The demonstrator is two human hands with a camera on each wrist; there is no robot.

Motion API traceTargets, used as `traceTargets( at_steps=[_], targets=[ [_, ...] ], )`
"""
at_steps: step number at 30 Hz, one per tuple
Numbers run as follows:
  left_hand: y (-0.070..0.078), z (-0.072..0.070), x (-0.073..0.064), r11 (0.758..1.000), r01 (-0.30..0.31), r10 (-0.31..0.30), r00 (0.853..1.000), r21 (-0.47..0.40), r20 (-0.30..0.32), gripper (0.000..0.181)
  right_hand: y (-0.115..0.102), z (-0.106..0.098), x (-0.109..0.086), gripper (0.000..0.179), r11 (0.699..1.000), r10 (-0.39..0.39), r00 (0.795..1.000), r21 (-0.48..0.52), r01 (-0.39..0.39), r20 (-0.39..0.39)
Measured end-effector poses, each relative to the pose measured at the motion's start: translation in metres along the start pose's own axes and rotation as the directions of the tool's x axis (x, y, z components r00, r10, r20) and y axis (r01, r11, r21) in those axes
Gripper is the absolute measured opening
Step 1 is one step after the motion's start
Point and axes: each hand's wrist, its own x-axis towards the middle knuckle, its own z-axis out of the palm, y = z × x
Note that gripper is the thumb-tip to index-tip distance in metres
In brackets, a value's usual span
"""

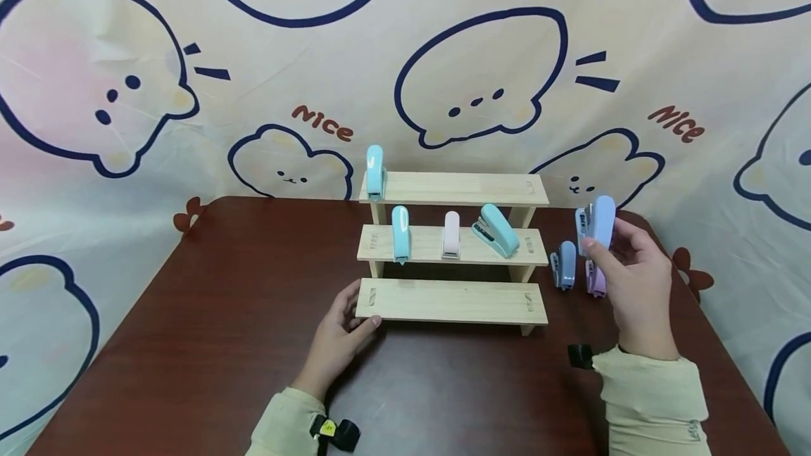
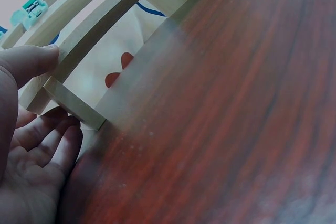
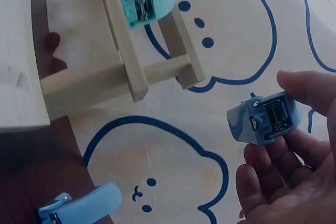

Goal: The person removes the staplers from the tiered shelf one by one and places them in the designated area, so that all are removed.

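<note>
At the left end of the lowest tier of a three-tier wooden rack (image 1: 450, 300), my left hand (image 1: 336, 340) grips the board's corner. In the left wrist view its thumb lies on the board and its fingers curl below. My right hand (image 1: 643, 283) pinches a light blue stapler (image 1: 603, 222) in the air, right of the rack. The right wrist view shows this stapler's (image 3: 275, 116) metal end between thumb and fingers. Below it, another blue stapler (image 1: 564, 266) and a purple stapler (image 1: 595, 280), partly hidden by the hand, stand on the table.
A teal stapler (image 1: 375, 173) stands at the top tier's left end. The middle tier bears a teal stapler (image 1: 400, 233), a pale lilac stapler (image 1: 451, 234) and a slanted teal stapler (image 1: 497, 231). Behind the brown table (image 1: 209, 315) hangs a patterned cloth (image 1: 367, 76).
</note>
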Motion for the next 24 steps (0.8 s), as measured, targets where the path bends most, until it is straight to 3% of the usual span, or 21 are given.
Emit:
traceTargets(
  at_steps=[10, 16, 24],
  targets=[
    [0.005, -0.001, 0.001, 0.999, -0.003, 0.003, 1.000, 0.048, -0.002, 0.075, 0.014, -0.009, 0.012, 0.058, 0.997, 0.061, 0.998, -0.042, -0.061, -0.009],
    [0.000, 0.000, 0.001, 1.000, 0.010, -0.010, 1.000, 0.008, -0.002, 0.075, 0.030, -0.017, 0.022, 0.060, 0.990, 0.109, 0.994, -0.092, -0.110, -0.013],
    [-0.001, 0.000, 0.000, 1.000, -0.001, 0.001, 1.000, -0.005, 0.006, 0.075, 0.048, -0.023, 0.035, 0.063, 0.975, 0.205, 0.978, -0.081, -0.207, -0.030]
  ],
)
